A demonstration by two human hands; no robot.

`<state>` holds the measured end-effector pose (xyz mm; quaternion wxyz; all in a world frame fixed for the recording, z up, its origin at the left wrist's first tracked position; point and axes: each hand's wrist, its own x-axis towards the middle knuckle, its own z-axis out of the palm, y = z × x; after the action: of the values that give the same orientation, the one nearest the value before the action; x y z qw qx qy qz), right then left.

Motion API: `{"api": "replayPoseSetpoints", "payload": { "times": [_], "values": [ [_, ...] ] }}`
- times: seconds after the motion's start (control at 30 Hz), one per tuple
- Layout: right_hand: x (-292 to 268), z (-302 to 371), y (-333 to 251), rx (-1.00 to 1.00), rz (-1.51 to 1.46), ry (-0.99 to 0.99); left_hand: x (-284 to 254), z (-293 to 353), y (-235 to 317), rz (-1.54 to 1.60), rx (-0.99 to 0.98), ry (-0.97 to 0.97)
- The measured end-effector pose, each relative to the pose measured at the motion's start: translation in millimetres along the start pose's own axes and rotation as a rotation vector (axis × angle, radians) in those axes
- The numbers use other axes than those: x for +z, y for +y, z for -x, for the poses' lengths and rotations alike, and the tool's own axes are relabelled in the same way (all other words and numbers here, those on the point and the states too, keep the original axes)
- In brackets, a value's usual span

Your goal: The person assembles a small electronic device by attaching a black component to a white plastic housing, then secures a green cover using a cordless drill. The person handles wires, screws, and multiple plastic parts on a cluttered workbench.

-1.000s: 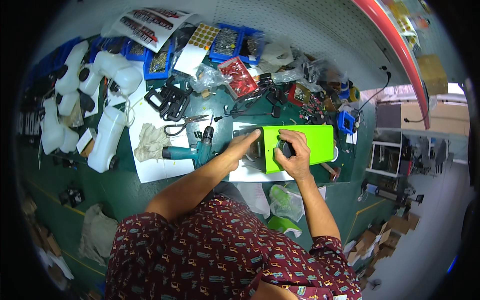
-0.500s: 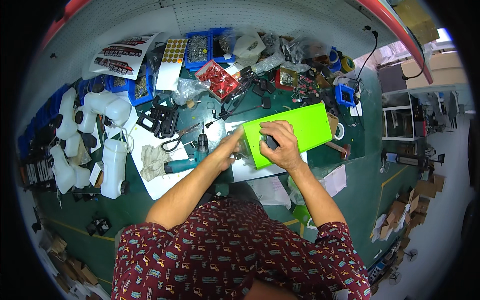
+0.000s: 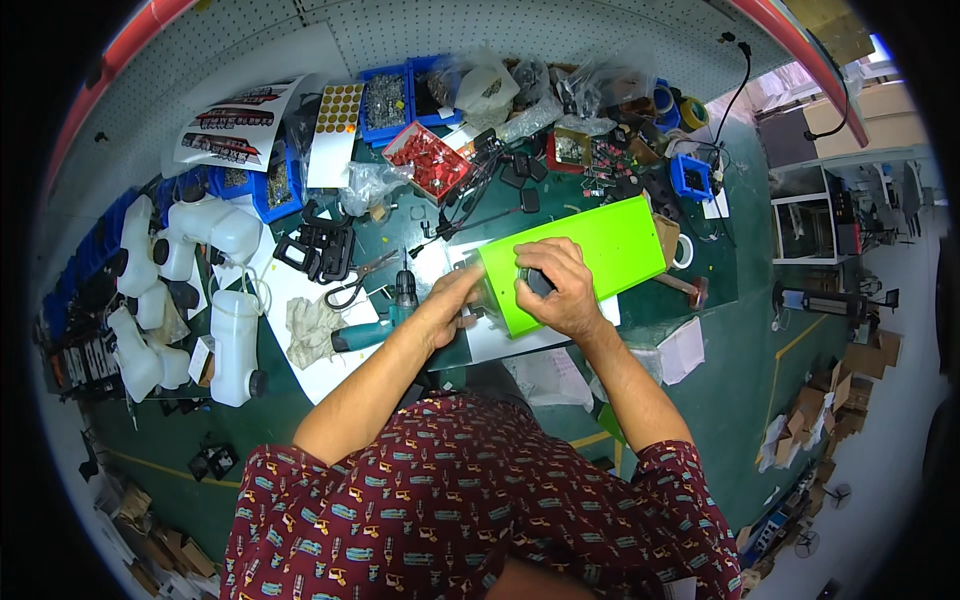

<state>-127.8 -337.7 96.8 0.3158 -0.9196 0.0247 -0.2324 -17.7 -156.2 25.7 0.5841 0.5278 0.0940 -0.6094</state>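
A long bright green box-shaped panel (image 3: 620,245) lies at a slant on the bench in front of me. My right hand (image 3: 565,290) rests over its near-left part, fingers curled round a dark round knob-like piece (image 3: 537,281). The palm hides much of that piece. At the panel's left end is my left hand (image 3: 450,305), its fingers bent against a greyish part there. The fingertips are blurred, and what they hold is mostly hidden. White paper (image 3: 490,345) lies beneath. Left of my left hand are a teal cordless drill (image 3: 375,330) and black-handled scissors (image 3: 350,290).
White plastic bottles (image 3: 234,345) crowd the left side beside a crumpled glove (image 3: 312,328). Behind stand a red tray (image 3: 428,163) of small parts, blue bins (image 3: 386,105), cables and plastic bags. A hammer (image 3: 690,290) and a tape roll (image 3: 683,250) lie beyond the panel's right end.
The whole view has shifted slightly. My right hand stays closed on the dark piece and my left hand stays at the panel's left end, both almost unmoved.
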Motion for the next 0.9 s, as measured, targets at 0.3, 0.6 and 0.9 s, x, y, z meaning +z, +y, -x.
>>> {"api": "replayPoseSetpoints", "payload": {
  "times": [0.3, 0.6, 0.9],
  "values": [
    [3.6, -2.1, 0.3, -0.025, 0.011, 0.045, 19.0, 22.9, 11.8, 0.143, 0.200, -0.018],
    [4.9, -2.4, -1.8, -0.003, -0.021, 0.046, 1.9, -12.5, -13.1, 0.260, 0.202, -0.017],
    [3.0, -6.7, -7.4, -0.007, -0.024, 0.015, 5.8, -13.5, -22.7, 0.196, 0.100, 0.108]
  ]
}}
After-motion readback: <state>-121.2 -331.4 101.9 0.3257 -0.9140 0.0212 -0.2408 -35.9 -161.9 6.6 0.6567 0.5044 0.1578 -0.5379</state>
